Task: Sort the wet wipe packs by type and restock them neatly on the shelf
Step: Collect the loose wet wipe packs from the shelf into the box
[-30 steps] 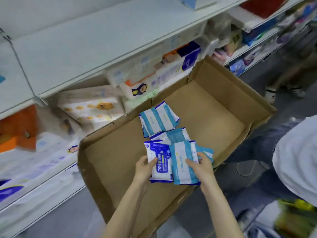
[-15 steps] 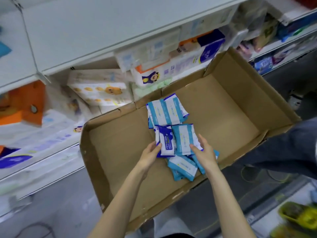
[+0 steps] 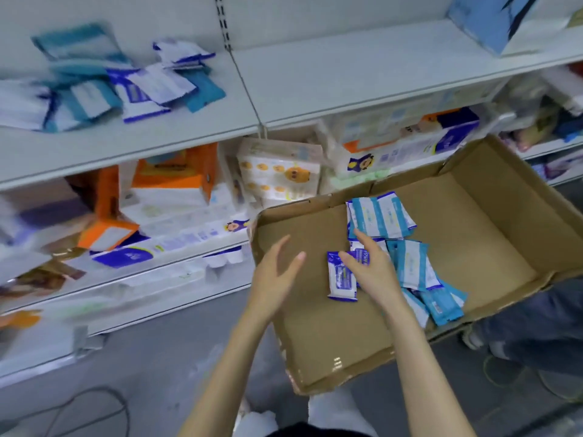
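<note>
Two bare hands work over a shallow cardboard box (image 3: 315,335) of wet wipe packs, held beside a white store shelf (image 3: 347,77). The left hand (image 3: 276,275) hovers at the box's 9 o'clock rim, its grip spread wide, fingers straight and holding nothing. The right hand (image 3: 370,275) lies over the middle of the box, its grip flat and loose, with fingers stretched toward 11 o'clock and the thumb touching the top of a dark-blue pack (image 3: 342,279). That pack lies flat on the box floor just at the hand's 9 o'clock. A neat stack of teal-and-white packs (image 3: 380,217) sits at the hand's 12 o'clock, near the box's far wall. A looser spill of teal packs (image 3: 410,269) fans from the hand's 3 o'clock down to 5 o'clock, reaching the near rim. At the frame's 10 o'clock, a jumbled heap of teal and dark-blue packs (image 3: 104,86) lies on the upper shelf board, blurred. One level down stand orange-and-white tissue packs (image 3: 170,181) and a white bundle with yellow cartoon faces (image 3: 280,175). At 4 o'clock, another person's jeans-clad leg (image 3: 536,323) stands just beside the box. A dark cable (image 3: 94,405) curls on the grey floor at 7 o'clock.
</note>
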